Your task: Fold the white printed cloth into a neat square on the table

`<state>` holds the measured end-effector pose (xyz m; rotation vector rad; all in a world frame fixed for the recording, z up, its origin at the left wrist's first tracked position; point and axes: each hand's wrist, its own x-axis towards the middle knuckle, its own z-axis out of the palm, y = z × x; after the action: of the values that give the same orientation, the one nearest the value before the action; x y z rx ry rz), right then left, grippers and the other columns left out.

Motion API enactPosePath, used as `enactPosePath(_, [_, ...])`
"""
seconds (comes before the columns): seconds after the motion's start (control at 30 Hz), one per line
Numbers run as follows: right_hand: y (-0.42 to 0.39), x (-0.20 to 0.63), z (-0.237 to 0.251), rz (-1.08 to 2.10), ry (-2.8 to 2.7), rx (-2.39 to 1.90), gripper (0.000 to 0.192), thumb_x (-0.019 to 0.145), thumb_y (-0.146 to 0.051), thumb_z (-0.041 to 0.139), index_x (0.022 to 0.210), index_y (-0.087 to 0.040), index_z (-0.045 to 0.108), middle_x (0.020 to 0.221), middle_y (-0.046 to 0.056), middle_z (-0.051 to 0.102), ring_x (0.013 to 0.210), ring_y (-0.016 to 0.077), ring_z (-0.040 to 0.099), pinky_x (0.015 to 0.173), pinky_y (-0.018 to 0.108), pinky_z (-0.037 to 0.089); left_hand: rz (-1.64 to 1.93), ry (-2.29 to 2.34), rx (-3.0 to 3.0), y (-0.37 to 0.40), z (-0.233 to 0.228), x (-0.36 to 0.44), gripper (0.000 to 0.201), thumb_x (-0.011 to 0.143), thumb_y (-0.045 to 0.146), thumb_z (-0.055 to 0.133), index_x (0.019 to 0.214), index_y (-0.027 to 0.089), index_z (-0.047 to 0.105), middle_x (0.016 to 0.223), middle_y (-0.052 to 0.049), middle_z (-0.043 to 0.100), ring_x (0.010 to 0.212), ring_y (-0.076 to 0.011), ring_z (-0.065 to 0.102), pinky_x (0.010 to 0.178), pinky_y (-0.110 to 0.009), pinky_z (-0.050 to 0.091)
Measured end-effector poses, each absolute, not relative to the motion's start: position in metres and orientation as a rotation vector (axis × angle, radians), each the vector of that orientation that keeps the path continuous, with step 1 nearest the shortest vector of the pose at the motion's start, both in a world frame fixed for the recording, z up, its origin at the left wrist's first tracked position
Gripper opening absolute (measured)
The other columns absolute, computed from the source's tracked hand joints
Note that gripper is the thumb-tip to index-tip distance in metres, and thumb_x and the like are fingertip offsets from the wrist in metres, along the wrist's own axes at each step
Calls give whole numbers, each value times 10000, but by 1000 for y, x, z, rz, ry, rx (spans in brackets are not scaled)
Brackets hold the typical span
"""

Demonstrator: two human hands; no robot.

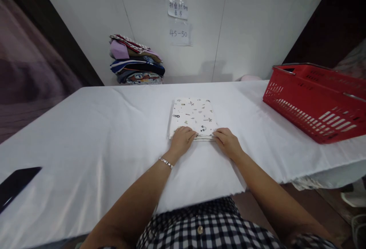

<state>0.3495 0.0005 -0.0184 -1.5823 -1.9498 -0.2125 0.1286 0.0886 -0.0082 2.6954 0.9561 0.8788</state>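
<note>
Both hands are resting on the near edge of a folded cloth (193, 115), white with small dark printed motifs, which is lying flat near the middle of the worktop (85, 134). The left hand (182, 138) is sitting palm down on the near left corner, fingers curled over the stacked layers and pressing them, with a silver bracelet (166, 162) showing at the wrist. The right hand (227, 141) is lying just beside it at the near right corner, fingers bent and reaching in toward the layered edge; whether it is pinching the layers or only pressing on them, I cannot tell from here. The two hands are close together but not touching, with a strip of the cloth's folded edge showing between them. A white sheet is covering the worktop. Off to the right, well apart from the hands, a red plastic basket (314, 104) is sitting near the worktop's edge. At the far left, against the wall, a pile of folded fabrics (137, 64) in mixed colours is stacked up. A dark flat object (17, 184) is lying at the near left edge.
</note>
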Motion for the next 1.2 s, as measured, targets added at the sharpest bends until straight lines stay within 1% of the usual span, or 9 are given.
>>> enactPosePath(0.3, [5, 349, -22, -283, -1896, -1550, 218, 902, -184, 418, 964, -227, 622, 978, 68, 626, 944, 201, 545, 756, 322, 500, 885, 936, 2725, 89, -9, 130, 240, 934, 273, 405, 823, 204, 606, 844, -28, 606, 817, -171, 493, 767, -330, 374])
enactPosePath(0.43, [2, 349, -18, -219, -1926, -1536, 180, 893, -234, 462, 998, -223, 607, 1008, 63, 620, 968, 201, 536, 783, 319, 491, 885, 978, 2703, 90, -8, 131, 229, 931, 259, 403, 804, 198, 584, 815, -27, 591, 803, -175, 491, 748, -331, 372])
enactPosePath(0.53, [1, 348, -16, -211, -1950, -1547, 195, 885, -261, 477, 1033, -223, 600, 1024, 67, 614, 976, 211, 531, 788, 331, 487, 902, 1010, 2660, 89, -7, 133, 229, 929, 252, 398, 787, 194, 567, 800, -26, 578, 793, -173, 491, 731, -326, 373])
enactPosePath(0.77, [2, 344, -15, -211, -1942, -1558, 245, 862, -208, 461, 1060, -232, 603, 1025, 78, 611, 980, 227, 526, 779, 363, 493, 905, 1014, 2609, 88, -5, 134, 240, 931, 259, 386, 781, 197, 562, 802, -27, 571, 788, -172, 490, 718, -324, 372])
enactPosePath(0.93, [3, 348, -17, -284, -1889, -1548, 241, 880, -186, 430, 1031, -226, 613, 998, 75, 621, 950, 213, 539, 780, 349, 494, 879, 990, 2616, 87, -5, 133, 253, 931, 262, 390, 782, 201, 585, 798, -25, 579, 791, -172, 497, 731, -332, 377])
enactPosePath(1.0, [3, 349, -18, -307, -1882, -1550, 237, 891, -182, 419, 1019, -218, 616, 994, 77, 624, 948, 208, 542, 780, 337, 494, 873, 960, 2634, 87, -6, 132, 228, 925, 281, 413, 826, 209, 605, 827, -27, 592, 814, -175, 504, 755, -339, 381])
enactPosePath(1.07, [3, 350, -20, -320, -1883, -1552, 237, 895, -177, 413, 1011, -212, 617, 991, 76, 626, 947, 204, 543, 774, 326, 494, 867, 927, 2669, 87, -7, 130, 171, 898, 321, 478, 933, 222, 613, 893, -33, 603, 861, -188, 511, 780, -349, 386])
enactPosePath(1.13, [3, 351, -21, -328, -1888, -1555, 237, 897, -174, 411, 1010, -211, 616, 990, 72, 628, 939, 201, 543, 759, 320, 495, 855, 919, 2716, 86, -8, 130, 220, 856, 346, 551, 1040, 233, 595, 962, -41, 605, 908, -206, 509, 806, -364, 386])
enactPosePath(1.2, [3, 351, -22, -330, -1891, -1563, 242, 898, -172, 406, 1013, -215, 615, 991, 67, 628, 931, 199, 543, 745, 318, 494, 832, 935, 2761, 85, -9, 131, 257, 838, 340, 579, 1075, 239, 585, 992, -43, 603, 926, -216, 506, 822, -377, 381])
